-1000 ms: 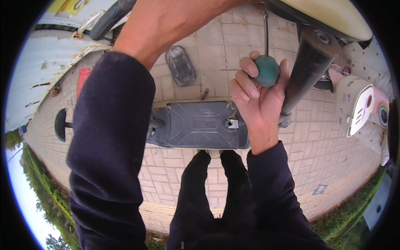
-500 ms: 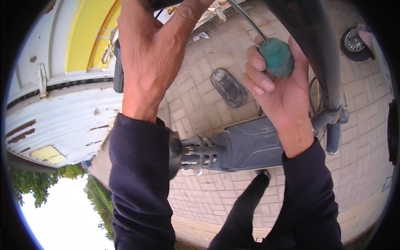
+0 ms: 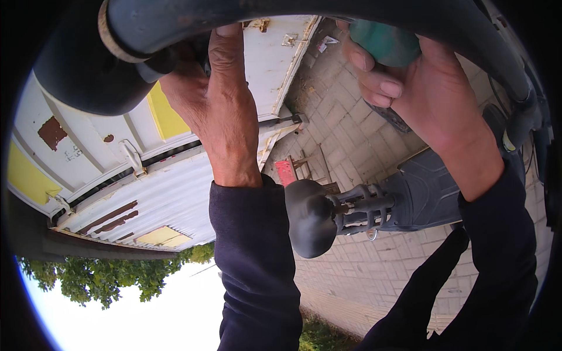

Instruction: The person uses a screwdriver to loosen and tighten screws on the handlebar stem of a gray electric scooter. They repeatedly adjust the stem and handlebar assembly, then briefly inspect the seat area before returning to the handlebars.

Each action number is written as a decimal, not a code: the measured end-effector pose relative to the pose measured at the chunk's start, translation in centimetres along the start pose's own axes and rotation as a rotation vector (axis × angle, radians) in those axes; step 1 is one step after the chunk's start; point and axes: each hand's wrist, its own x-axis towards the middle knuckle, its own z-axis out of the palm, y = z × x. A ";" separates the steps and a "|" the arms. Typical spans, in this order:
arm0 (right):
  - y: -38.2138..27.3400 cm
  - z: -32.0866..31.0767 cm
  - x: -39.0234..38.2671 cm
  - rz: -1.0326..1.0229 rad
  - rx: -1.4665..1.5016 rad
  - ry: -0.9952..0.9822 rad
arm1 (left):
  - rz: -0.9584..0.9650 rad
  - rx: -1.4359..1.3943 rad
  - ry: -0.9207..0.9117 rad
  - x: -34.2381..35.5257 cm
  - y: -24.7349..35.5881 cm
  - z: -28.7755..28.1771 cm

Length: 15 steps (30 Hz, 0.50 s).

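Note:
My right hand [image 3: 436,96] is closed around the green bulb-shaped handle of a screwdriver [image 3: 384,44], high in the view. Its shaft is out of sight now. Across the top arches a thick dark tube [image 3: 304,8] of an electric scooter. My left hand [image 3: 225,99] reaches up under this tube at the left, thumb raised, fingers curled beside a black rounded part [image 3: 96,79]. What those fingers grip is mostly hidden. Below my hands are the scooter's black saddle [image 3: 311,217] and its dark grey deck [image 3: 430,190].
A white metal container wall [image 3: 126,193] with yellow patches and rust stands at the left. Light paving bricks [image 3: 363,269] cover the ground. A red object [image 3: 285,171] lies near the saddle. Behind my right wrist, a dark pedal-shaped piece [image 3: 389,116] is partly hidden. Trees [image 3: 111,278] show lower left.
The view has swung left and the tube now spans its top. The screwdriver handle sits higher in view, its shaft no longer showing. Both hands keep similar poses.

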 end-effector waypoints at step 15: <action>-0.6 0.9 -0.6 0.025 0.065 -0.104 | -0.072 -0.054 -0.036 0.3 0.6 0.0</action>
